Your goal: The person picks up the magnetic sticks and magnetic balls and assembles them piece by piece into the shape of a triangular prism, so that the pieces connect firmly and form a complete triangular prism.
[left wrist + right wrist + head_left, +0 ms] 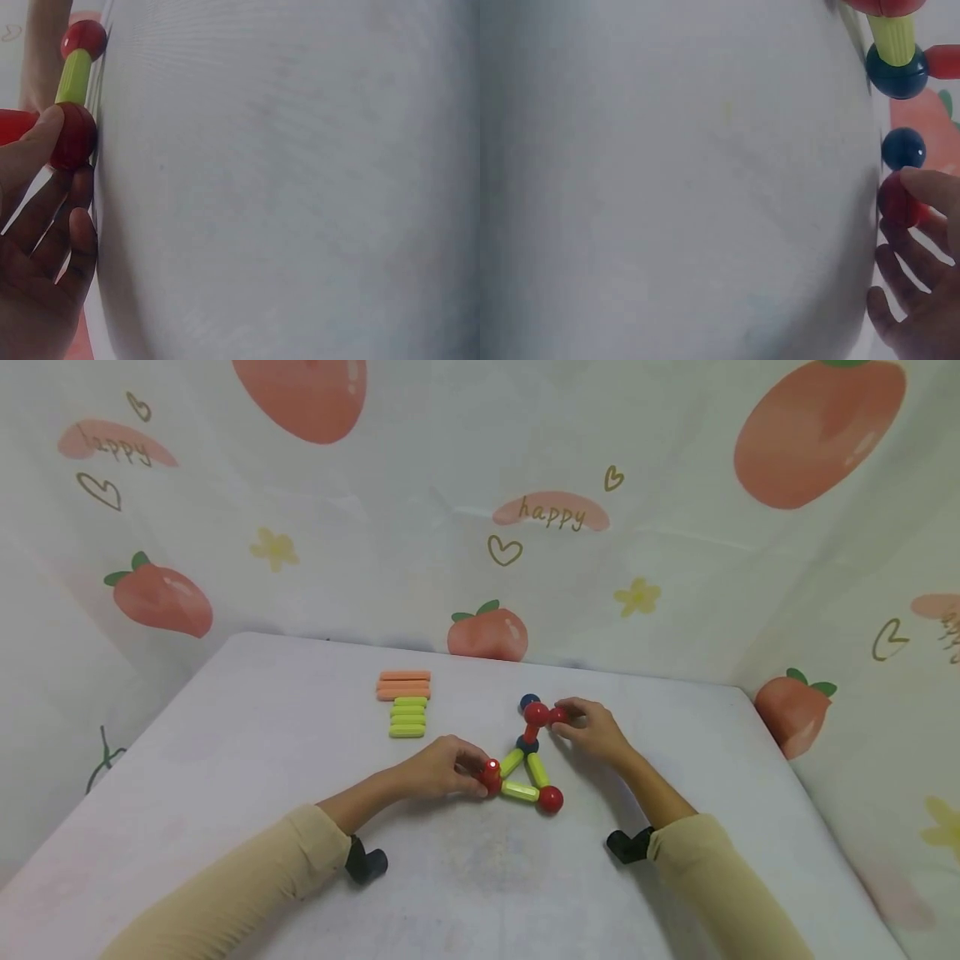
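Note:
A triangle of yellow-green rods joined by balls lies on the table. My left hand pinches its left red ball, from which a red rod stands up. At the near right corner is another red ball. The far corner is a dark blue ball bearing an upright red rod topped by a red ball. Right of that, my right hand pinches a separate red ball at table level. A loose dark blue ball sits beside it.
Orange rods lie side by side at the back, left of the triangle. Several short yellow-green rods lie just in front of them. A printed cloth hangs behind the white table.

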{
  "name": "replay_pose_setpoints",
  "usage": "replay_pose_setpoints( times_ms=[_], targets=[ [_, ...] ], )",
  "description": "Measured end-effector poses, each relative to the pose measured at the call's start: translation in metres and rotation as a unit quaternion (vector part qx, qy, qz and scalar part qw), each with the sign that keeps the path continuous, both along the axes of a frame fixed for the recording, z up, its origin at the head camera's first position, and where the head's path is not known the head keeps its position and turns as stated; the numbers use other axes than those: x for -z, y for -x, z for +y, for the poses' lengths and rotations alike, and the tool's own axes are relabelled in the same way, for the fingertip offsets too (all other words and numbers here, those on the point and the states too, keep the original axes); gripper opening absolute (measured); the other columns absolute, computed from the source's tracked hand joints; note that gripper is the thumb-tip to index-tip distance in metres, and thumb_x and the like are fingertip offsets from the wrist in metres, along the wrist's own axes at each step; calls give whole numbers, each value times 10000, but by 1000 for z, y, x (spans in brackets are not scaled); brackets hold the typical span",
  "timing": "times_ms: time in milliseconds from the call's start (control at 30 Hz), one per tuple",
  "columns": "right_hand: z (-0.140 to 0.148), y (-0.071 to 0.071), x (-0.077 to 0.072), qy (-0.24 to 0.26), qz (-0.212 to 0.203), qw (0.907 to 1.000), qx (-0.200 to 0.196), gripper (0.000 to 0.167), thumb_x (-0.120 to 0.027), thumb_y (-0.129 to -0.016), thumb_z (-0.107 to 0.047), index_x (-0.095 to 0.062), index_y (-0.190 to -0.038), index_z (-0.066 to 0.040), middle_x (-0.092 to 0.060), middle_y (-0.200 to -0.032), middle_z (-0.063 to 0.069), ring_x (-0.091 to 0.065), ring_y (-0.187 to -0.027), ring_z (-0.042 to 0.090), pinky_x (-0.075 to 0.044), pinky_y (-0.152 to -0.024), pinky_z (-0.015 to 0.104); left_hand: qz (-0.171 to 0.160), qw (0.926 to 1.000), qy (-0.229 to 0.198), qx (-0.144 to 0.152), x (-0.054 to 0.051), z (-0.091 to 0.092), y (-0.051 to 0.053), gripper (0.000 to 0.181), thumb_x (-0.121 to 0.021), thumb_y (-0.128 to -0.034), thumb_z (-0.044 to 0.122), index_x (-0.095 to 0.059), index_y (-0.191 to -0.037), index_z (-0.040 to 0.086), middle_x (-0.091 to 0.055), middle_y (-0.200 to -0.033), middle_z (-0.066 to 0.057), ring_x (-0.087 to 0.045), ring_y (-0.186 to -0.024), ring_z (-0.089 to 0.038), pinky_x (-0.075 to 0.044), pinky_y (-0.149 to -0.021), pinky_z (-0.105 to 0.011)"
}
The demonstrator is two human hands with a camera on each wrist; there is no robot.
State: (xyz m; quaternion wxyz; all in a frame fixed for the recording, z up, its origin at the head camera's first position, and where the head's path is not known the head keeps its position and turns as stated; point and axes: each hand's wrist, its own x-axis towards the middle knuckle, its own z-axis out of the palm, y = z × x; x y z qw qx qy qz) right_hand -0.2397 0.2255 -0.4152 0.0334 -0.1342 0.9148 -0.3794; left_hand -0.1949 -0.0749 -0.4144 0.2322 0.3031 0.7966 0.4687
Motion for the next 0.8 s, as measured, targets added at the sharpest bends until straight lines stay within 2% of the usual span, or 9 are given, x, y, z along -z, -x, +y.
replay_pose_setpoints(
  times_ms=[167,267,400,467,567,667,800],
  targets=[
    [-4,-9,-13,213,454,9985,203,445,-704,-932,-158,-580,-1320,23,-665,-1197,173,-596,-1128,329,-489,-962,496,46,10000,-8,43,0,0,0,354,-774,-867,107,-704,-1213,81,-723,-1093,4,-657,-1029,-138,-533,-918,-286],
    [-10,-16,-32,479,859,9948,269,451,-712,-927,-169,-585,-1324,3,-674,-1181,155,-600,-1114,310,-495,-904,470,96,9999,-28,49,-1,-1,0,353,-776,-867,115,-706,-1212,80,-725,-1091,5,-657,-1026,-137,-534,-916,-286],
    [-21,-28,-61,855,1277,9881,14,431,-716,-922,-167,-601,-1315,-33,-684,-1161,118,-602,-1100,266,-499,-873,463,118,9999,-83,54,-1,-2,1,345,-774,-868,109,-709,-1205,69,-727,-1089,-7,-659,-1029,-145,-534,-919,-289],
    [-27,-37,-72,949,1418,9850,-263,422,-721,-914,-155,-611,-1308,-48,-687,-1153,94,-599,-1099,238,-501,-879,459,95,9999,-123,73,-1,-2,1,344,-773,-869,109,-709,-1204,64,-728,-1089,-10,-660,-1030,-146,-534,-920,-286],
    [-37,-51,-81,1009,1531,9792,-867,415,-740,-896,-135,-629,-1290,-66,-692,-1163,53,-600,-1067,193,-509,-890,450,83,9998,-156,126,-2,-1,1,343,-770,-871,103,-708,-1206,59,-731,-1086,-13,-663,-1027,-146,-533,-919,-282],
    [-47,-63,-79,1003,1557,9698,-1588,410,-766,-874,-119,-648,-1265,-81,-693,-1147,16,-608,-992,160,-515,-874,377,115,9996,-171,176,-2,-1,2,335,-766,-872,95,-709,-1200,56,-734,-1081,-12,-668,-1021,-135,-532,-918,-275],
    [-58,-74,-67,918,1279,9614,-2256,411,-786,-854,-99,-656,-1242,-60,-696,-1133,1,-621,-977,144,-543,-845,404,223,9992,-200,260,-1,-1,2,321,-753,-881,81,-710,-1198,51,-736,-1092,-23,-676,-1036,-138,-531,-924,-278]
  ],
)
